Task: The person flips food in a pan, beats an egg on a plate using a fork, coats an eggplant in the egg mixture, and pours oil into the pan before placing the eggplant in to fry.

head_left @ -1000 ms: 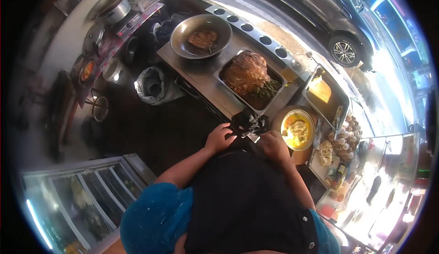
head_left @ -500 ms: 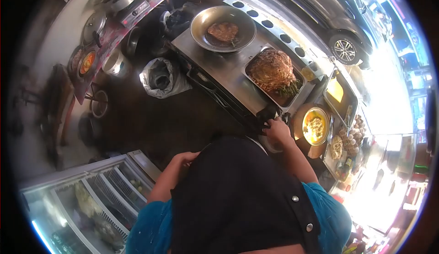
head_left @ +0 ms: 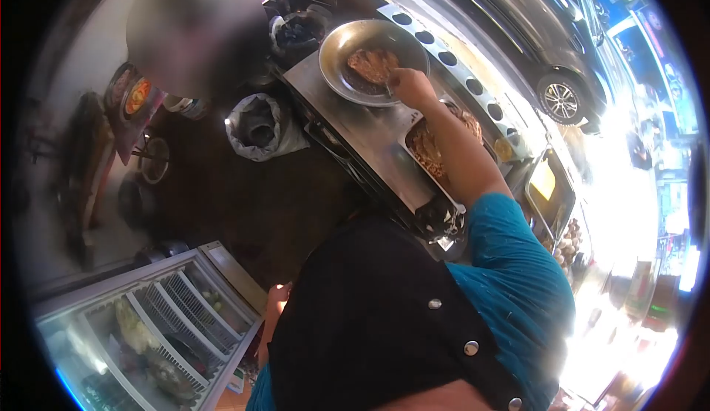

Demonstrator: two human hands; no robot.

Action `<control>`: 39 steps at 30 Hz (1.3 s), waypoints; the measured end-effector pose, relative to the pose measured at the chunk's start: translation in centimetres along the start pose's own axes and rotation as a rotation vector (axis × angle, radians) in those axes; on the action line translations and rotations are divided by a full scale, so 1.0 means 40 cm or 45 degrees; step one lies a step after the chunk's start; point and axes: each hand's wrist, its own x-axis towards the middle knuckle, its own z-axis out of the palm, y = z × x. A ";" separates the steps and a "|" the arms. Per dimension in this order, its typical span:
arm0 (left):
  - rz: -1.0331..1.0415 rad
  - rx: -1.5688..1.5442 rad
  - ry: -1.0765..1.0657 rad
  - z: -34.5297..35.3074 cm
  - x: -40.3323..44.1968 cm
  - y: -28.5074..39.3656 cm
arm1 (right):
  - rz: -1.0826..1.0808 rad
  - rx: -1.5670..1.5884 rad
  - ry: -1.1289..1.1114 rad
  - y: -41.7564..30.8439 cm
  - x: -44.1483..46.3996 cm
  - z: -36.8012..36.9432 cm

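Observation:
My right hand reaches over the near right rim of a wide metal pan, fingers closed. What they pinch is too small to make out. A browned piece of meat lies in the pan, just left of the fingertips. Beneath my right forearm is a metal tray holding a large browned chunk of meat, partly hidden by the arm. My left hand hangs low beside my dark apron, near the glass-topped case; its fingers are mostly hidden, so their state cannot be told.
The pan rests on a steel counter edged with a strip of round holes. A bag-lined bin stands on the floor to the left. A tray with something yellow sits at right. A round blurred patch covers the upper left.
My right hand has moved from the counter's near end up and left to the pan. My left hand has dropped lower and left. The blurred patch has appeared at upper left.

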 end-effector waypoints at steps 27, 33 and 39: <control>-0.507 -1.124 -0.142 -0.149 0.099 0.011 | 0.094 -0.611 -0.331 0.016 0.413 0.048; -0.473 -1.316 -0.130 -0.098 0.108 -0.112 | -0.008 -0.743 -0.506 -0.078 0.488 -0.060; -0.512 -0.819 -0.112 -0.057 0.048 -0.084 | -0.222 -0.721 -0.451 0.012 0.457 -0.009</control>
